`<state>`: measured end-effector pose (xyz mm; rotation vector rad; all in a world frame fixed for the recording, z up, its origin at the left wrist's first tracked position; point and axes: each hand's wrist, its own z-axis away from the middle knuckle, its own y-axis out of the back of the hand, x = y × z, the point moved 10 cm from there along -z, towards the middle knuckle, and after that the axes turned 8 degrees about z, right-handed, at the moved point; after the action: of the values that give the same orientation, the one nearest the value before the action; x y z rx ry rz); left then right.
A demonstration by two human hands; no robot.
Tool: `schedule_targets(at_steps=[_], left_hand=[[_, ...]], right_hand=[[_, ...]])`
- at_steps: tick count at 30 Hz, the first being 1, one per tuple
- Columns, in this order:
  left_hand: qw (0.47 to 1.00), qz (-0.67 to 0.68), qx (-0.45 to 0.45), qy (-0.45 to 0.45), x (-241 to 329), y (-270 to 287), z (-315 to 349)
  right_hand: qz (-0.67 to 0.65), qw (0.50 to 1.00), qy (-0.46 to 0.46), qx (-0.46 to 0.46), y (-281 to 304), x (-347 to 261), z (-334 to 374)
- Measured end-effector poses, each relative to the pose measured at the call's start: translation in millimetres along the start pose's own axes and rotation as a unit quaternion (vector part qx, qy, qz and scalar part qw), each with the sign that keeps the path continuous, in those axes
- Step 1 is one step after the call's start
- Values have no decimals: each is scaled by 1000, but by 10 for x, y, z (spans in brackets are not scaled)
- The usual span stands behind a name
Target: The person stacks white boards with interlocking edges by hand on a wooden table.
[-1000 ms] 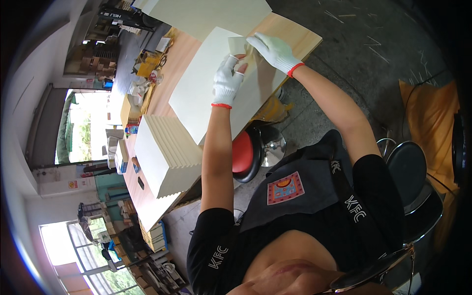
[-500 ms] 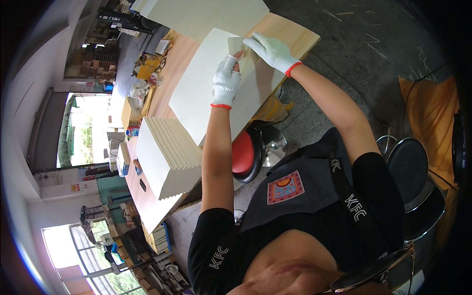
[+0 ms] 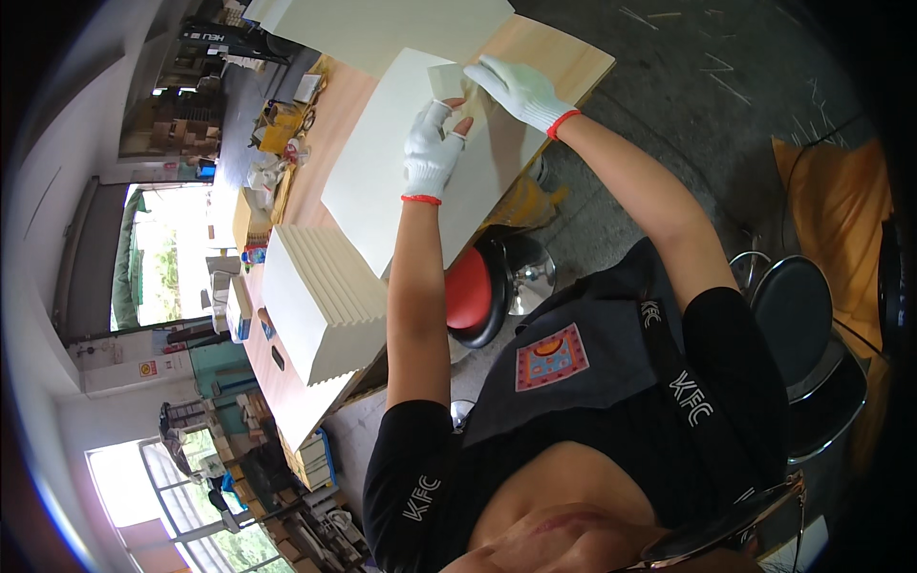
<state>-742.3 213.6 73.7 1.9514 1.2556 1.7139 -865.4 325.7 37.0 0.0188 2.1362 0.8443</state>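
Note:
A large white board (image 3: 368,181) lies on the wooden table in front of me. A small pale upright flap or piece (image 3: 445,82) stands on it, between my hands. My left hand (image 3: 432,151), in a white fingertipless glove with a red cuff, rests over the board. Its bare thumb and forefinger are apart, beside the lower end of the small piece. My right hand (image 3: 519,93), gloved the same way, reaches in from the right with fingers stretched out at the piece's right side. Its thumb is hidden, and exact contact is hard to make out.
A stack of white boards (image 3: 320,296) stands at the left front of the table (image 3: 583,57). Another pale board stack (image 3: 382,33) is at the far end. A yellow container (image 3: 282,126) and small items line the left edge. A red stool (image 3: 468,291) stands below.
Both hands have shifted slightly left in the picture, much as the whole view has. The left thumb and forefinger have spread a little apart near the small piece.

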Motion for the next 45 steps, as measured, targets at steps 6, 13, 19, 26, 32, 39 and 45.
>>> schedule_targets(at_steps=[6,13,19,26,32,39,45], left_hand=[[999,-39,19,-31,140,50,3],[993,-90,5,-72,235,7,-6],[996,-75,10,-56,221,18,-11],[996,-76,15,-36,185,38,-14],[992,-98,12,-82,273,-2,10],[995,-78,11,-54,231,10,3],[997,-51,8,-53,216,12,0]], right_hand=[[-25,997,-49,-59,80,-60,-24],[-26,999,-16,18,149,-69,-15],[-27,999,-22,5,149,-66,-22],[-29,999,-17,7,157,-84,-17],[-29,999,-13,29,127,-33,-23],[-30,999,-27,10,127,-34,-12],[-35,999,-17,25,154,-51,1]])
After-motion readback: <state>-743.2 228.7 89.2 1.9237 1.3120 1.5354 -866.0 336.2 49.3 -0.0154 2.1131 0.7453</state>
